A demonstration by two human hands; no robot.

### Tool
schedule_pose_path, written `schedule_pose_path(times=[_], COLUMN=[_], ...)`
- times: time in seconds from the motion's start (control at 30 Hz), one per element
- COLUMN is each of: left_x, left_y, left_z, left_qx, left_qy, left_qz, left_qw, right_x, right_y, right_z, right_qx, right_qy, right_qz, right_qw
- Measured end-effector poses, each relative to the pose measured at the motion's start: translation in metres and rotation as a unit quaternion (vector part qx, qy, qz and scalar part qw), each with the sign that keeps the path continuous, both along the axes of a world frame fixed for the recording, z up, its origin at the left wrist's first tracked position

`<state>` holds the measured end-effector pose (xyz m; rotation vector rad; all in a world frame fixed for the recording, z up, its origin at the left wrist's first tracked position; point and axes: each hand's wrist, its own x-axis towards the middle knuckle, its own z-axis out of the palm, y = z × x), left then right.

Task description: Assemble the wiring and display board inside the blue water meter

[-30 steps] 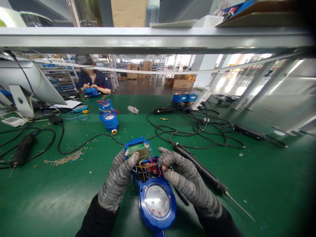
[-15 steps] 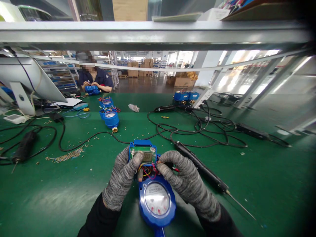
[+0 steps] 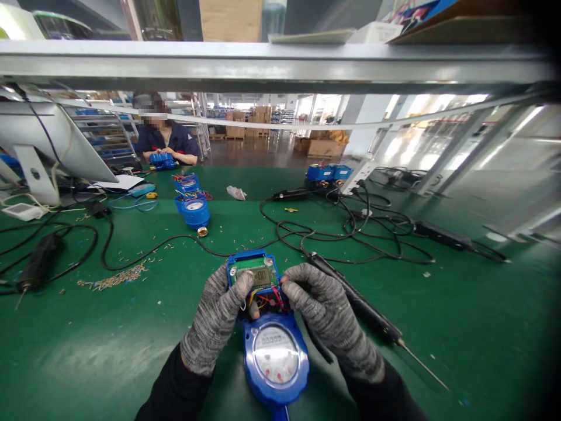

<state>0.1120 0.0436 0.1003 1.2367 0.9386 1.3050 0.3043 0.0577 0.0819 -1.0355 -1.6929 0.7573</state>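
A blue water meter (image 3: 276,356) with a round dial lies in front of me on the green bench. Its upper housing stands uncovered, showing a green circuit board with a small display (image 3: 263,277) and red and yellow wires (image 3: 268,300). My left hand (image 3: 221,316), in a grey fingerless glove, is closed on the housing's left side, thumb over the board. My right hand (image 3: 326,313), gloved alike, pinches at the housing's right edge; whatever lies between its fingertips is too small to make out. A black strip, perhaps a cable, hangs below the right hand.
Right of my hand lies a black electric screwdriver (image 3: 359,301); another (image 3: 39,263) is at far left. Small screws (image 3: 116,276) are scattered left. More blue meters (image 3: 196,211) stand farther back. Black cables (image 3: 302,231) tangle near a power strip (image 3: 358,175). A co-worker (image 3: 166,137) sits opposite.
The meter's housing has tilted slightly in my hands. My right fingers have shifted a little up along its right edge, and a black strip now shows beneath that hand.
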Motion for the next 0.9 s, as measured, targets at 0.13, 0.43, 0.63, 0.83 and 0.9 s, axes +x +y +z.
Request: schedule_pose_path(times=[0.13,0.43,0.63,0.83,0.9], left_x=[-0.002,-0.001,0.001,-0.003,-0.006], left_y=[0.002,0.003,0.003,0.001,0.002], left_z=[-0.001,0.0,0.001,-0.001,-0.001], left_qx=[-0.007,-0.011,-0.001,-0.004,0.007], left_qy=[-0.017,-0.048,-0.04,0.016,0.026], left_qz=[-0.005,0.005,0.018,-0.005,-0.015], left_qw=[1.0,0.999,0.999,1.0,1.0], right_x=[-0.003,0.003,-0.002,0.001,0.004], right_y=[0.001,-0.001,-0.002,-0.003,-0.005], right_z=[-0.003,0.002,0.005,0.007,0.01], right_qx=[-0.055,-0.071,-0.078,-0.071,-0.049], right_qy=[0.057,0.065,0.045,0.029,0.003], right_qz=[0.037,0.083,0.056,0.048,0.04], right_qw=[0.996,0.992,0.994,0.996,0.998])
